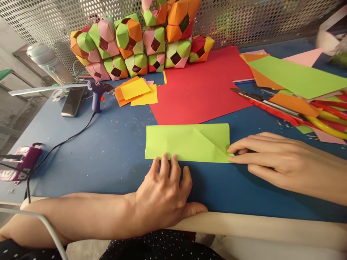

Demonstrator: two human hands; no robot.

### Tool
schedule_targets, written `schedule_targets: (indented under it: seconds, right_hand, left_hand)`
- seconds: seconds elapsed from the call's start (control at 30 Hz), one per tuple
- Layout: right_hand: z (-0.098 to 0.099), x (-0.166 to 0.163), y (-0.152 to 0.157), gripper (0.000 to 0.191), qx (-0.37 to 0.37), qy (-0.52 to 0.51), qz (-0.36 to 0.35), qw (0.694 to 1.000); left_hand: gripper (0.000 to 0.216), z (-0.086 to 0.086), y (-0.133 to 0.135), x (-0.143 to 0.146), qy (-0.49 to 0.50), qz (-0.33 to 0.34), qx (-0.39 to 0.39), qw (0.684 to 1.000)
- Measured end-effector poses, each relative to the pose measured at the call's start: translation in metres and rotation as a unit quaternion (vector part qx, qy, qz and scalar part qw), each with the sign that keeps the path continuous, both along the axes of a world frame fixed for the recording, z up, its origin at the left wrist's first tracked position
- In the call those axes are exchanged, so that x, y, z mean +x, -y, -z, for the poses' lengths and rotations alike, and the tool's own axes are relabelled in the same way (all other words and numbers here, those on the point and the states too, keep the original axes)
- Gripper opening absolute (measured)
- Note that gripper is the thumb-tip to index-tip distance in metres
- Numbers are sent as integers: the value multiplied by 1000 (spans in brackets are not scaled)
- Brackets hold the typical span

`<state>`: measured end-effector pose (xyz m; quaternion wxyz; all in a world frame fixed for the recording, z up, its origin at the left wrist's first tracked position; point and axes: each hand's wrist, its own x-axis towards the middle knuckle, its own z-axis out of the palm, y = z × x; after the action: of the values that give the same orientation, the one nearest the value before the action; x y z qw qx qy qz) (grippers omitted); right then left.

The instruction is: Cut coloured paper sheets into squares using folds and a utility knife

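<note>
A light green sheet of paper, folded into a long strip, lies flat on the blue table in front of me. A slanted crease runs across its right half. My left hand rests with spread fingers, the fingertips pressing the strip's near edge left of its middle. At the strip's lower right corner, my right hand pinches the paper between thumb and fingers. Just beyond the strip lies a large red sheet.
Folded paper balls are stacked against a perforated metal panel. A glue gun, phone, bottle and purple power strip stand left. Yellow slips lie behind. A utility knife, scissors and coloured sheets lie right.
</note>
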<state>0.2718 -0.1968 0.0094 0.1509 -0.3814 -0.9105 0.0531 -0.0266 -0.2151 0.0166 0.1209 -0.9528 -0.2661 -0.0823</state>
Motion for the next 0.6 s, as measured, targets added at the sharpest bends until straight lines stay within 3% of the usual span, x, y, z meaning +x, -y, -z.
schedule_targets:
  seconds: [0.2,0.37,0.6]
  right_hand:
    - [-1,1,0,29,-39,11,11,999]
    - [-6,0,-2,31,-29,19,-2,999]
    - [-20,-3,-3,34,-45,24,14,999]
  left_hand:
    - [68,-2,-2,0,-10,8,4,1000]
    - [64,-1,-6,-1,-7,3,12,1000]
    - [64,-2,-26,1,-39,11,19,999]
